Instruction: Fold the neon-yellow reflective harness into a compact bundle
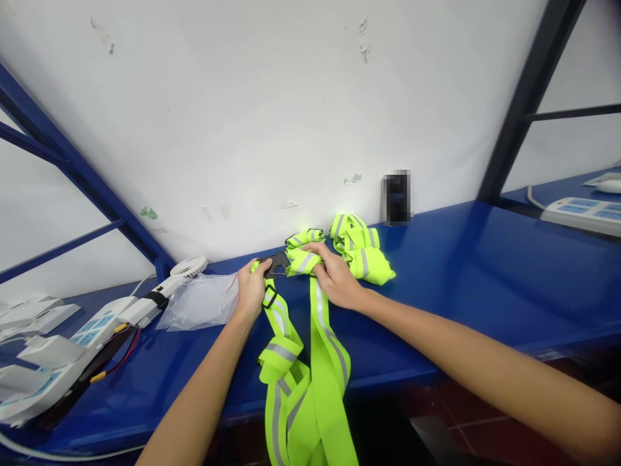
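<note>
Reflective strap [320, 382]: long axis front-to-back, hanging nearward; left hand [251, 288]: fingers clamped on one black clip [278, 263]; right hand [338, 278]: fingers clamped on strap

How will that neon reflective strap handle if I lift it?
Probably floppy: the neon strap hangs in loose folds past the edge of the blue table. It looks light for its length, being thin, flat band. The black fitting pinched in the left hand seems stiffer, showing no sag.

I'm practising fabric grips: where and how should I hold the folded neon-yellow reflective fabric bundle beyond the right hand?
Probably grip the bundle around its middle, from the right: its folds look loose, and the right hand crowds its left.
</note>
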A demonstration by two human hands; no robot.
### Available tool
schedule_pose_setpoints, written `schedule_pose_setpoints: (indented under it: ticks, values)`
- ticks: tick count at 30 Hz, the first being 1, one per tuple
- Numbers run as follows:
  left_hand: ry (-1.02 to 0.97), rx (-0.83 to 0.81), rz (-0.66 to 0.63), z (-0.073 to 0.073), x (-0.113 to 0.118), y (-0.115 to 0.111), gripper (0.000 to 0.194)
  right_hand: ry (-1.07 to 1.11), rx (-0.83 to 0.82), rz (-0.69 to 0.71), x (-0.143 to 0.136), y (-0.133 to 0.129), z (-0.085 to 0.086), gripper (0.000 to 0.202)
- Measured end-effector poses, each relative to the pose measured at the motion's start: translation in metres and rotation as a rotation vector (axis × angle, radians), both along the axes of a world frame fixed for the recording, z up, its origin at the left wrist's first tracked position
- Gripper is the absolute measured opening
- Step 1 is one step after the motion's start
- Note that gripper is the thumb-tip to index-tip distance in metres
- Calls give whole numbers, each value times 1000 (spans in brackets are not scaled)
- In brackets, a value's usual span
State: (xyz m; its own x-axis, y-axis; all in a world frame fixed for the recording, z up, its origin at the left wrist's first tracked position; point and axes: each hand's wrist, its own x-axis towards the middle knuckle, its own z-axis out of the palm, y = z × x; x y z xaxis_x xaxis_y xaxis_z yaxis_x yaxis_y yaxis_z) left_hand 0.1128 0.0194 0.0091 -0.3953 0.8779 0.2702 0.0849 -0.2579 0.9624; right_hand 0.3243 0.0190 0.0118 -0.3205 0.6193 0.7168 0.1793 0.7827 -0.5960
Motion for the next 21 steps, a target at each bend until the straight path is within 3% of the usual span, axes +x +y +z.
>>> schedule_pose_setpoints:
  ticks: [8,10,13,17,21]
  values:
    - [280,186,305,5,-5,-2,26,-16,25,66,-2,-8,6,55]
    - [322,247,362,9,-5,-3,26,-12,-61,130,-1,-9,10,62]
    - [348,320,449,14,-5,-5,26,38,-331,297,-2,-8,15,69]
    - [305,370,501,20,-8,-7,26,-8,-637,441,1,-3,21,54]
    - [283,359,446,20,-10,-6,28,-233,-589,541,6,0,21,33]
